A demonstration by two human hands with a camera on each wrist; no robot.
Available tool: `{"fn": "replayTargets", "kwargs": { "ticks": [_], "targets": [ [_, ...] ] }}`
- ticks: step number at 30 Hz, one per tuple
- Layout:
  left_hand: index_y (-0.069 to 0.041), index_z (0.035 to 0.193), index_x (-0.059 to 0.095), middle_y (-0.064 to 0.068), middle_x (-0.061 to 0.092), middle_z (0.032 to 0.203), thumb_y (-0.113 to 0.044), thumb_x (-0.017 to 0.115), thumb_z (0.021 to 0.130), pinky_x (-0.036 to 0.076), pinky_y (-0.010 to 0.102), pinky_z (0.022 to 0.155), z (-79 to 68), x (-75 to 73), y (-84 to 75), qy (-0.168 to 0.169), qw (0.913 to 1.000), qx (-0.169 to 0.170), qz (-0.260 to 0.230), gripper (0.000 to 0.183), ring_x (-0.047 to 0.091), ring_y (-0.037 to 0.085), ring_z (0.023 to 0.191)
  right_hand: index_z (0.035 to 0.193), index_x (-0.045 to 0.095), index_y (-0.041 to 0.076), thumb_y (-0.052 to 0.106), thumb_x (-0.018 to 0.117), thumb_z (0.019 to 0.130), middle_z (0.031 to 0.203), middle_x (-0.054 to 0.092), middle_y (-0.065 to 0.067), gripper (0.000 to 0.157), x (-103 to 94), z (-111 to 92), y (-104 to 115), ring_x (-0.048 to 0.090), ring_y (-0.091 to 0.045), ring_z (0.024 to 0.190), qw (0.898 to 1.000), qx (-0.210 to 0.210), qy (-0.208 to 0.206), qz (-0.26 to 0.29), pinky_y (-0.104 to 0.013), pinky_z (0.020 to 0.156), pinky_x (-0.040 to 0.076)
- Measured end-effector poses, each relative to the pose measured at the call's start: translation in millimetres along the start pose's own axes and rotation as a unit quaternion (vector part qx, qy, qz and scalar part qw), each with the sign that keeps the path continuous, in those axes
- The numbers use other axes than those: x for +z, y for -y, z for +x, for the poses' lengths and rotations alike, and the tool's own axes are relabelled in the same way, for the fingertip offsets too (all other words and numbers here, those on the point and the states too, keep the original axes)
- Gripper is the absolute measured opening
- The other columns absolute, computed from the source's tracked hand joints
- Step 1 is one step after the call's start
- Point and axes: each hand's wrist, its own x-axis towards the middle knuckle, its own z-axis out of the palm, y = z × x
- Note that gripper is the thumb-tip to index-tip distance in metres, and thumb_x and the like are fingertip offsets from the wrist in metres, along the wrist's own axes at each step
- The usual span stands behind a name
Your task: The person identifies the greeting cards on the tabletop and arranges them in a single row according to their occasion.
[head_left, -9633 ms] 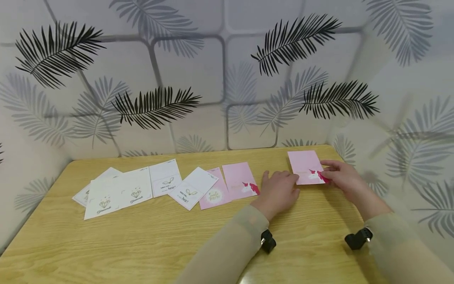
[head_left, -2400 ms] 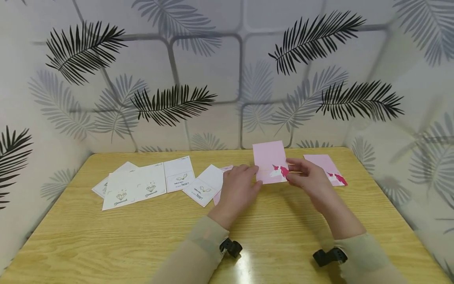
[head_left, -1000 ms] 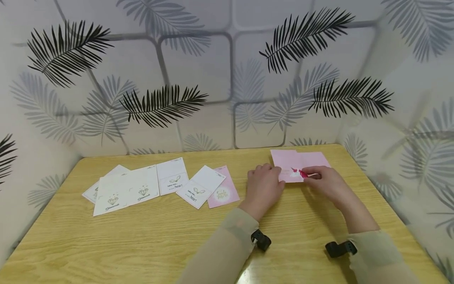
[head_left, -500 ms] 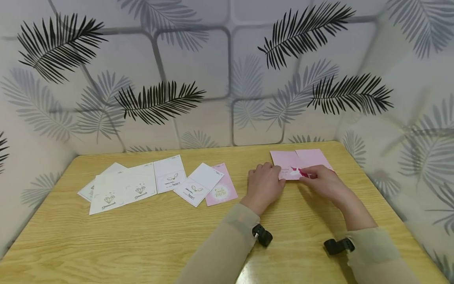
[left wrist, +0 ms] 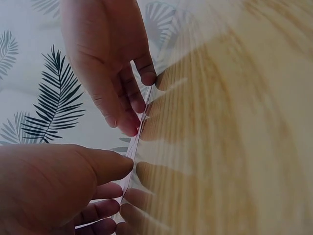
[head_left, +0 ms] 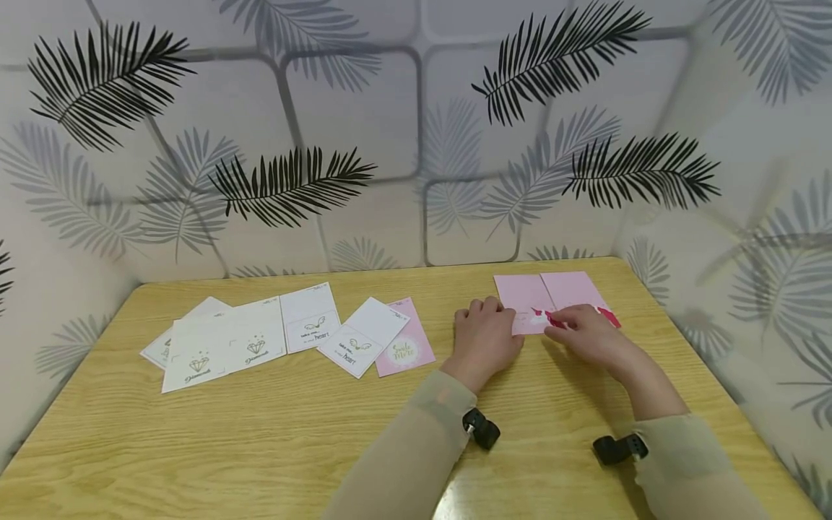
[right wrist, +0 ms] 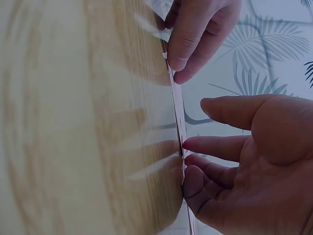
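A pink card with a white unicorn (head_left: 525,292) lies at the back right of the table, side by side with a second pink unicorn card (head_left: 572,287). My left hand (head_left: 484,338) rests at the near left corner of the first card, thumb and fingertips at its edge. Across the seam, my right hand (head_left: 591,338) touches the near edge with its fingertips and covers part of both unicorns. In the right wrist view, the right thumb stands apart while the other fingertips rest on the thin pink card edge (right wrist: 178,105).
To the left, a pink "Smile More" card (head_left: 409,339) lies partly under a white winged-heart card (head_left: 364,338). Another winged-heart card (head_left: 310,318) adjoins cream diamond cards (head_left: 224,336), with one more card (head_left: 208,307) behind. A patterned wall backs the wooden table (head_left: 260,440).
The first unicorn card has moved right from its raised position and been lowered beside the second. Their earlier overlap has become a straight seam, and the right hand has shifted slightly.
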Motion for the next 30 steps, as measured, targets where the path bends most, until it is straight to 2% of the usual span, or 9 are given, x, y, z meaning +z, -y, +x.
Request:
{"fn": "replayTargets", "kwargs": {
  "ticks": [8,14,19,26,30],
  "targets": [
    [-0.030,0.144,0.072,-0.003,0.061,0.143,-0.051,0.063,0.110,0.044,0.049,0.110,0.0,1.6,1.0,0.002,1.0000,0.006,0.001,0.041,0.053,0.023,0.130,0.142,0.066,-0.011,0.031,0.070,0.108,0.139,0.056,-0.033,0.055,-4.7,-11.8,24.2,0.050,-0.050,0.132,1.000,0.013,0.003,-0.005,-0.065,0.111,0.045],
    [-0.030,0.146,0.071,-0.002,0.059,0.145,-0.051,0.062,0.111,0.043,0.048,0.110,-0.5,2.5,0.8,0.005,1.0000,0.007,0.001,0.042,0.051,0.023,0.131,0.145,0.062,-0.014,0.034,0.067,0.109,0.141,0.052,-0.036,0.060,-6.6,-13.2,25.6,0.048,-0.052,0.132,1.000,0.016,0.014,-0.006,-0.066,0.111,0.044],
    [-0.029,0.146,0.071,-0.002,0.059,0.145,-0.050,0.062,0.111,0.043,0.048,0.110,-1.3,2.2,1.0,0.006,0.9999,0.009,-0.004,0.042,0.051,0.024,0.131,0.146,0.062,-0.013,0.031,0.068,0.109,0.141,0.054,-0.035,0.058,-6.7,-13.0,26.9,0.050,-0.050,0.132,1.000,0.017,0.013,-0.006,-0.064,0.109,0.046],
    [-0.029,0.145,0.071,-0.003,0.060,0.145,-0.050,0.062,0.111,0.043,0.049,0.111,-2.8,1.1,0.9,0.002,0.9999,0.010,-0.002,0.041,0.052,0.024,0.131,0.143,0.063,-0.016,0.026,0.067,0.109,0.138,0.055,-0.036,0.053,-6.9,-15.5,30.5,0.051,-0.050,0.127,1.000,0.009,0.007,-0.016,-0.064,0.106,0.048],
    [-0.029,0.145,0.071,-0.003,0.060,0.145,-0.049,0.063,0.111,0.043,0.048,0.111,-3.3,0.7,0.8,-0.001,0.9999,0.011,-0.001,0.040,0.053,0.023,0.131,0.143,0.061,-0.016,0.027,0.068,0.109,0.140,0.054,-0.038,0.055,-8.1,-16.5,31.8,0.051,-0.052,0.129,1.000,0.007,0.011,-0.016,-0.066,0.108,0.046]
  ]
}}
